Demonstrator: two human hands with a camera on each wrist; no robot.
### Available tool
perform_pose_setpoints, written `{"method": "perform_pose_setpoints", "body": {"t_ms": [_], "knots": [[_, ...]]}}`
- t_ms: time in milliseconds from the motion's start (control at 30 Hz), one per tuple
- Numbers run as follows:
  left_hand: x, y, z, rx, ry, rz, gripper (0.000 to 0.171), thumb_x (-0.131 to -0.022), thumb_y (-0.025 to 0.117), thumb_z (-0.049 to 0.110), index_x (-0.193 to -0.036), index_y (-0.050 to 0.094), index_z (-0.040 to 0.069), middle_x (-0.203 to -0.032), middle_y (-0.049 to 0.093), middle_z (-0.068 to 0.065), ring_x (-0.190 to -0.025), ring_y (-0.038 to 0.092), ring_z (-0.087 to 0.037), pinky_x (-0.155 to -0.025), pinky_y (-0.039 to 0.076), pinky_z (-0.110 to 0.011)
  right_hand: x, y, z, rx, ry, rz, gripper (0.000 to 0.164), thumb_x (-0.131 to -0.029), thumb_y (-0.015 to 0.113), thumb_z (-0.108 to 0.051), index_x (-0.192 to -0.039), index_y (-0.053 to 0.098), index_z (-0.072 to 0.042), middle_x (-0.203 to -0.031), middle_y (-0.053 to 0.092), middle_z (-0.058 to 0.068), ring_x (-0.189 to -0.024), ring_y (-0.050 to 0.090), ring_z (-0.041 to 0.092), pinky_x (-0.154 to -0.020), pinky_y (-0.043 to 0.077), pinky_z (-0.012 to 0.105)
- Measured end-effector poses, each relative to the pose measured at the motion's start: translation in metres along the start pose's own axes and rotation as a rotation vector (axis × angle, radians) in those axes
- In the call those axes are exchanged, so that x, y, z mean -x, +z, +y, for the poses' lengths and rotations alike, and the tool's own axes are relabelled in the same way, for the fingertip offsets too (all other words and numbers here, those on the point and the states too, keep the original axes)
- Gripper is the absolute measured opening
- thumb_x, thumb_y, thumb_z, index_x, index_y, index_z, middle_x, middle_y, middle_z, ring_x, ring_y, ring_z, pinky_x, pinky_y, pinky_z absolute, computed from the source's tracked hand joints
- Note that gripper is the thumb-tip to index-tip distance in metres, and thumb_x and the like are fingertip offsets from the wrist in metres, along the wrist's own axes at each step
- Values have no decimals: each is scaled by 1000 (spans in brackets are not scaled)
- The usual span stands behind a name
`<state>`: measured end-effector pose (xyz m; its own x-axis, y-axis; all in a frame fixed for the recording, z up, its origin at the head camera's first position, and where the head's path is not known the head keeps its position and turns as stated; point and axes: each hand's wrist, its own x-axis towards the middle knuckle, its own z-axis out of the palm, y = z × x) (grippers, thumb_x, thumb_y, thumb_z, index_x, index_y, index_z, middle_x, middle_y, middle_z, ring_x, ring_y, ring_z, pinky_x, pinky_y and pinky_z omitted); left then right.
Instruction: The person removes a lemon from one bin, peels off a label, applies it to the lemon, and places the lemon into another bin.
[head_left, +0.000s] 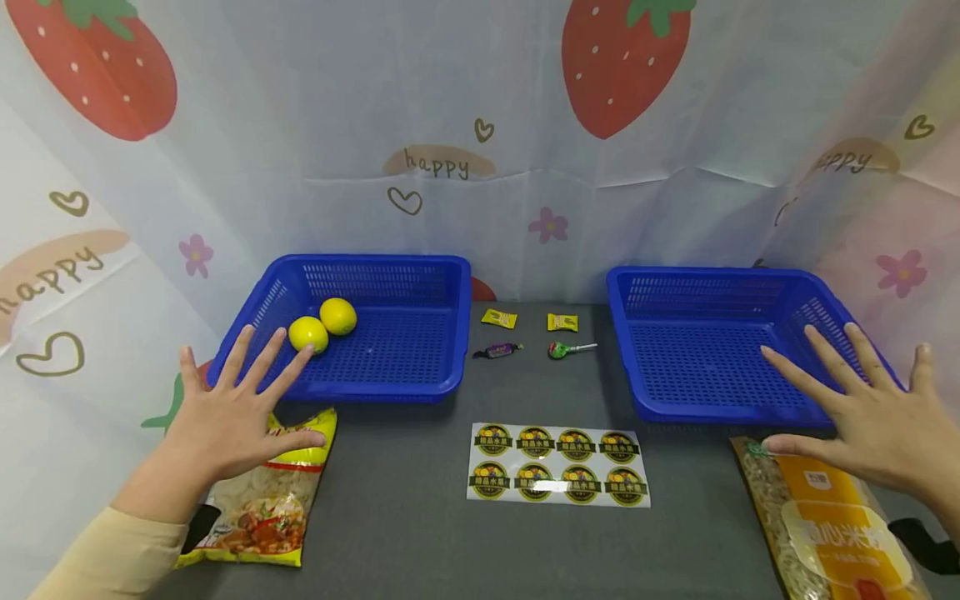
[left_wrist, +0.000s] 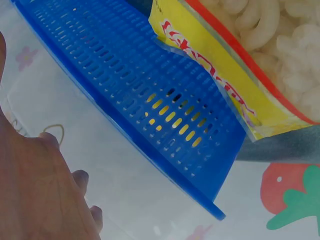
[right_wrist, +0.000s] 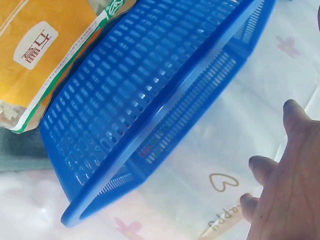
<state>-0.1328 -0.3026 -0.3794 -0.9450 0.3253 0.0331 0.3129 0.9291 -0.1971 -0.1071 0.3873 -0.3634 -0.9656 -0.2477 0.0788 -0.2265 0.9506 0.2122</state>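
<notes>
My left hand [head_left: 228, 421], fingers spread, hovers above a yellow bag of pale curled pasta-like food [head_left: 262, 508] and the near edge of the left blue basket [head_left: 397, 392]. Two yellow lemons [head_left: 338, 317] lie in that basket's left part. On the other side, my right hand [head_left: 873, 417] is spread over an orange-and-clear food bag [head_left: 832, 517] and the front of the right blue basket [head_left: 720, 412]. Neither hand holds anything. In the left wrist view the bag [left_wrist: 240, 75] stands beside the basket wall [left_wrist: 115, 90]; the right wrist view shows the orange bag [right_wrist: 45, 55] likewise.
Between the baskets lie two yellow-wrapped candies [head_left: 562, 322], a purple-wrapped candy [head_left: 498, 351] and a green-wrapped lollipop [head_left: 558, 350]. A sheet of round stickers [head_left: 558, 492] lies flat on the grey table [head_left: 555, 550]. A printed curtain [head_left: 510, 100] hangs behind.
</notes>
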Motion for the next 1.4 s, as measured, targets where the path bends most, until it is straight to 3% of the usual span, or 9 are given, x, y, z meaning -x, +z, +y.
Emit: {"method": "perform_pose_setpoints", "body": {"t_ms": [200, 567, 667, 733, 833, 933, 1033, 1267, 1400], "knots": [[-3, 0, 0, 2, -4, 2, 107, -82, 45, 88, -163, -2, 35, -171, -10, -6, -155, -9, -43, -102, -16, -84, 0, -1, 1, 1, 3, 3, 111, -76, 60, -83, -161, 0, -43, -169, -11, 12, -149, -27, 40, -100, -35, 64], [-5, -2, 0, 27, -19, -17, 103, -85, 44, 85, -163, 0, 34, -171, -6, -8, -155, -8, -43, -102, -16, -83, -5, -9, -7, -41, 4, -9, 110, -78, 61, -82, -162, 2, -41, -168, 10, 20, -151, -17, 45, -102, -32, 65], [-7, -3, -1, 37, -21, -12, 100, -87, 43, 83, -163, 3, 34, -171, 0, -10, -155, -5, -43, -103, -12, -84, -10, -15, -13, -144, -2, -33, 108, -82, 64, -75, -162, 1, -39, -168, 7, 21, -151, -9, 51, -105, -20, 77], [-9, -4, -3, 49, -23, -7, 95, -90, 42, 80, -163, 4, 33, -171, 3, -11, -155, -3, -43, -105, -9, -84, -14, -20, -18, -234, -13, -40, 108, -83, 68, -68, -163, 2, -37, -168, 9, 22, -150, 3, 55, -107, -1, 82], [-15, -7, -6, 90, -27, -12, 86, -96, 38, 73, -164, 4, 32, -170, 7, -13, -155, -2, -42, -107, -5, -83, -20, -29, -28, -348, -21, -57, 110, -85, 72, -62, -163, -2, -36, -167, 15, 22, -142, 26, 60, -101, 28, 80], [-19, -9, -10, 157, -26, -21, 81, -100, 36, 67, -164, 3, 30, -170, 10, -15, -155, -1, -42, -110, -2, -80, -27, -36, -41, -429, -46, -51, 109, -87, 73, -58, -163, -1, -34, -164, 24, 22, -133, 39, 60, -93, 38, 78], [-24, -9, -13, 217, -8, 7, 77, -102, 37, 63, -164, 7, 28, -167, 18, -18, -154, 8, -45, -113, 4, -78, -36, -39, -57, -515, -81, -12, 103, -87, 75, -52, -163, 8, -32, -161, 32, 23, -133, 43, 57, -98, 39, 74], [-39, -9, -15, 366, 22, 169, 69, -104, 48, 51, -162, 24, 23, -160, 37, -19, -146, 31, -46, -115, 23, -69, -59, -31, -100, -625, -237, 184, 86, -85, 81, -38, -156, 39, -13, -149, 50, 25, -130, 53, 47, -99, 47, 63], [-47, -10, -18, 471, -7, 185, 68, -104, 49, 48, -162, 24, 23, -160, 36, -20, -143, 34, -48, -111, 28, -71, -73, -21, -129, -678, -329, 302, 85, -80, 87, -28, -150, 46, -3, -144, 56, 23, -121, 62, 41, -96, 52, 56]]}}
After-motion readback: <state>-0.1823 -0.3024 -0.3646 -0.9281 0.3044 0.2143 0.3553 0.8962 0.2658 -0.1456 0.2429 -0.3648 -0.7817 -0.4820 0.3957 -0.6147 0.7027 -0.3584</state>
